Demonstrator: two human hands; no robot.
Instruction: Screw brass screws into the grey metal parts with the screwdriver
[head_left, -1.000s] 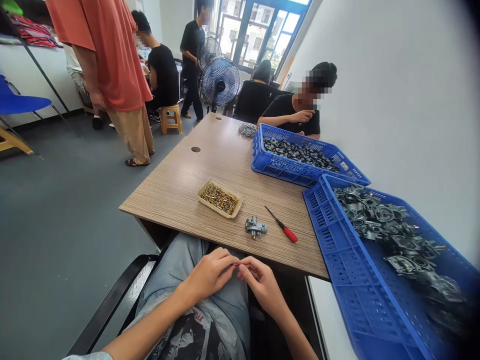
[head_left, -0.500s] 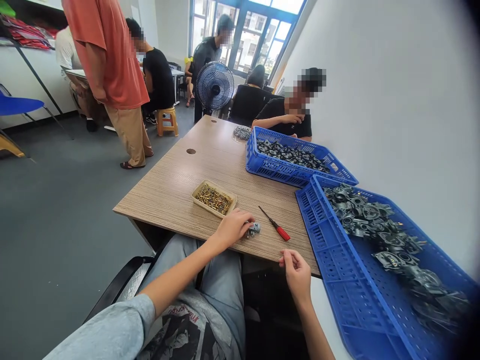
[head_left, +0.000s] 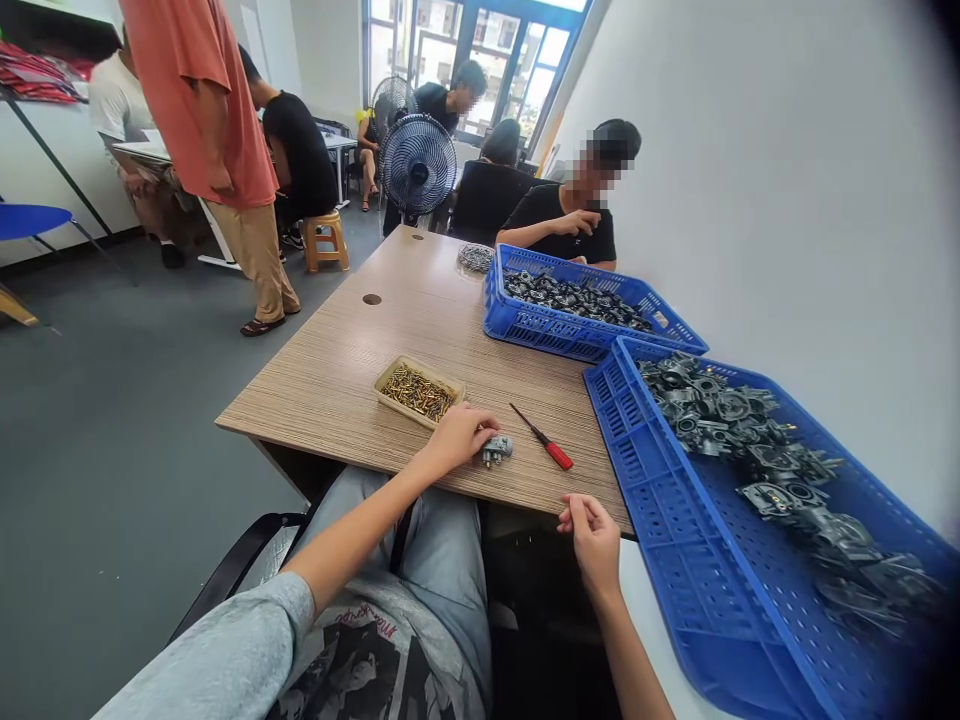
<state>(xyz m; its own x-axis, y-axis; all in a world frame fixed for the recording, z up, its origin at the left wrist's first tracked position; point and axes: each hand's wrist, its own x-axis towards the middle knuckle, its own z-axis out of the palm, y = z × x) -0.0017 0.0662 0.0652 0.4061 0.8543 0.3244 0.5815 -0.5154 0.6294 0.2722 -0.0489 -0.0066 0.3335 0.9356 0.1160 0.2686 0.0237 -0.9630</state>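
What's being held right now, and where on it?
The left hand touches the left end of the metal casting on the table; whether it grips can't be told. The right hand shows nothing held.

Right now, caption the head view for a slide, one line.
Left hand at a metal carburetor body on a wood-grain table, beside a red-handled screwdriver; right hand at the table edge.

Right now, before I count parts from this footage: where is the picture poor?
In the head view, the metal castings at the lower right of the blue perforated crate blur, the corners darken, the window glares, and the wide lens bends the wood-grain table.
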